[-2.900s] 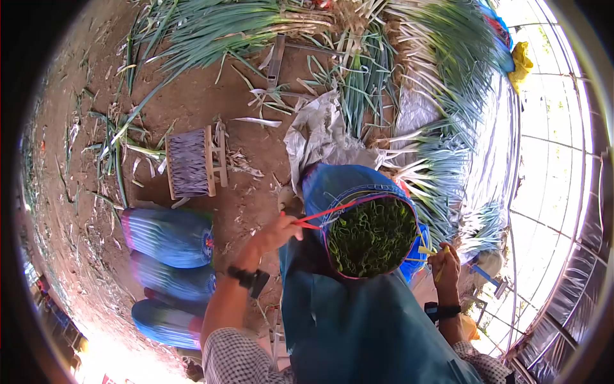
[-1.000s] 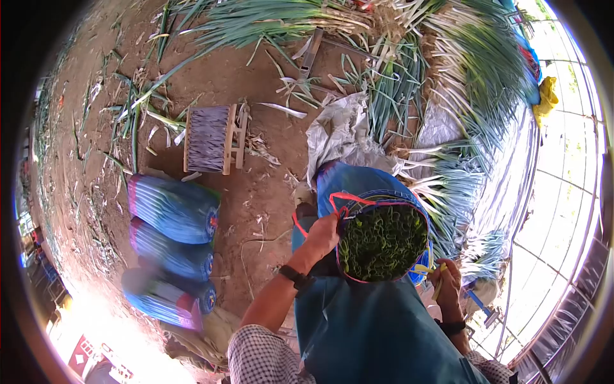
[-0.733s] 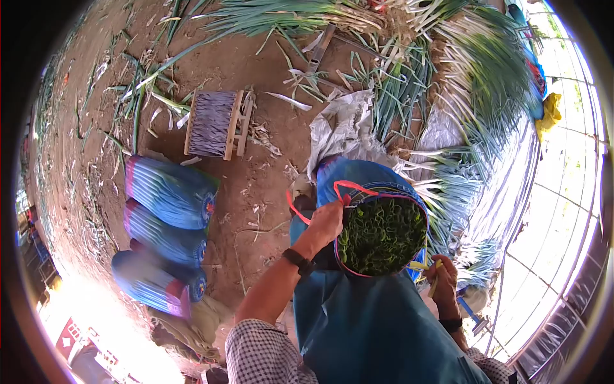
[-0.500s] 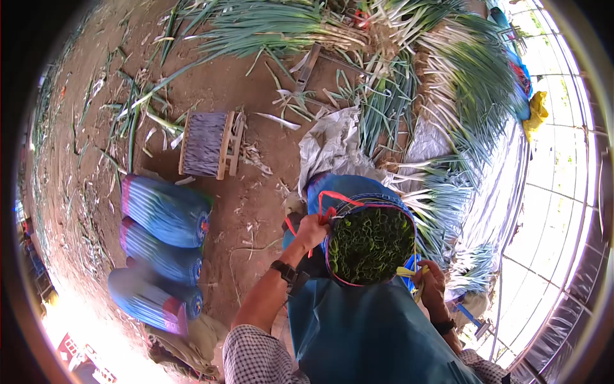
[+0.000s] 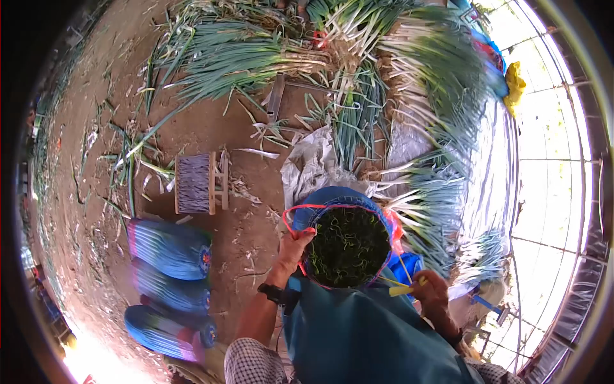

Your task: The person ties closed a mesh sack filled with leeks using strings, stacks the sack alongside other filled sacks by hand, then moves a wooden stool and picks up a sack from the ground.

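Note:
A blue mesh bag [image 5: 332,194] stands upright against the teal apron, its round mouth turned up and packed with dark green leaf ends [image 5: 348,246]. At the left edge of that mouth my left hand [image 5: 291,253] is closed on the red cord [image 5: 286,216], which loops above it. Right of the bag, my right hand [image 5: 432,291] is closed round a yellow tool [image 5: 401,290], whose thin end points towards the bag's rim. Blue plastic [image 5: 400,265] shows between the bag and my right hand.
Several filled blue bags [image 5: 169,249] lie on the soil at left. Above them is a small stool [image 5: 196,184] with a woven seat. Heaps of green onions [image 5: 435,77] cover the top and right, beside crumpled silver sheeting [image 5: 310,160] and a metal frame [image 5: 275,98].
The bag's mouth has tilted to face more upward and sits further left in view. My left hand has moved left with the red cord. My right hand has lowered slightly, still holding the yellow tool.

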Available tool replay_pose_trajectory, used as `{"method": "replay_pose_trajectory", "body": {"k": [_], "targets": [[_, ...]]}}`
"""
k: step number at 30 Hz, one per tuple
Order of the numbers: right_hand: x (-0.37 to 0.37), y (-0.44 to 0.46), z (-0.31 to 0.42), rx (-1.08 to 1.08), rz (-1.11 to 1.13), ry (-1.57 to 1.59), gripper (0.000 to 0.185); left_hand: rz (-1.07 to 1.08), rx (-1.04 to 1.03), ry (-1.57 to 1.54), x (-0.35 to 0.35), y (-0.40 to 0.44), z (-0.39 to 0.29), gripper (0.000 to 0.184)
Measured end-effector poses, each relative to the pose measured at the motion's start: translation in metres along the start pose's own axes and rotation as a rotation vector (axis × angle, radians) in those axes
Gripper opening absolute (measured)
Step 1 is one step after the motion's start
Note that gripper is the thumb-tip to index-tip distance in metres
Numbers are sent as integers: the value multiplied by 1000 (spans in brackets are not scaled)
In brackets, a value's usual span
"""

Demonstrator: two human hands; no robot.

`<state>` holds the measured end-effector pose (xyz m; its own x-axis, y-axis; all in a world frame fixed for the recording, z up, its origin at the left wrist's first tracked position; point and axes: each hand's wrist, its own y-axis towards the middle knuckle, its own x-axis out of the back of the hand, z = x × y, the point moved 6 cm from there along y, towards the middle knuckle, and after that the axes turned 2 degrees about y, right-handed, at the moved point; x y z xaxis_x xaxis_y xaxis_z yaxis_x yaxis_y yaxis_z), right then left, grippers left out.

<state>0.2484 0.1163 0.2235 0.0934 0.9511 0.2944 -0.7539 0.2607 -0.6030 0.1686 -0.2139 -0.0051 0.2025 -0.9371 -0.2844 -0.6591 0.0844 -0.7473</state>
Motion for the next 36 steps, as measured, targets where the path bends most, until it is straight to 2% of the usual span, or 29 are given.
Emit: {"method": "replay_pose_trajectory", "body": {"k": [1, 2, 4, 7, 10, 13, 17, 20, 23, 29, 32, 34, 35, 36], "targets": [[1, 3, 0, -17, -2, 15, 18, -22, 33, 65, 1, -6, -6, 21], [0, 6, -1, -66, 5, 212, 19, -28, 44, 229, 3, -2, -7, 21], [-1, 16, 2, -78, 21, 84, 20, -28, 60, 544, 6, 7, -5, 23], [-1, 20, -19, -86, -17, 75, 21, 11, -94, 502, 26, 33, 21, 26], [8, 15, -21, -159, -20, 164, 19, -100, -230, 569, 56, 63, 7, 29], [6, 16, -24, -118, 2, 149, 19, 4, -214, 881, 20, 62, -48, 25], [5, 13, -27, -110, -10, 174, 20, 141, -315, 1258, -24, 64, -64, 21], [7, 14, -34, -97, -33, 163, 20, 329, -228, 1153, -37, 61, -74, 21], [4, 15, -30, -95, -8, 211, 19, 332, -276, 1154, -33, 67, -56, 23], [-14, 15, -29, -113, 28, 127, 18, 216, -203, 1238, -44, 58, -55, 25], [-28, 18, 3, -82, 58, -32, 19, 235, -260, 1298, -49, 63, -30, 24], [-26, 12, 31, 2, 57, -97, 20, 157, -289, 1230, -57, 56, -25, 22], [-9, 1, 19, -99, 80, -66, 20, 130, -297, 1197, -62, 54, -21, 22], [-2, -3, 23, -51, 73, -87, 20, 127, -360, 1208, -73, 53, -24, 22]]}}
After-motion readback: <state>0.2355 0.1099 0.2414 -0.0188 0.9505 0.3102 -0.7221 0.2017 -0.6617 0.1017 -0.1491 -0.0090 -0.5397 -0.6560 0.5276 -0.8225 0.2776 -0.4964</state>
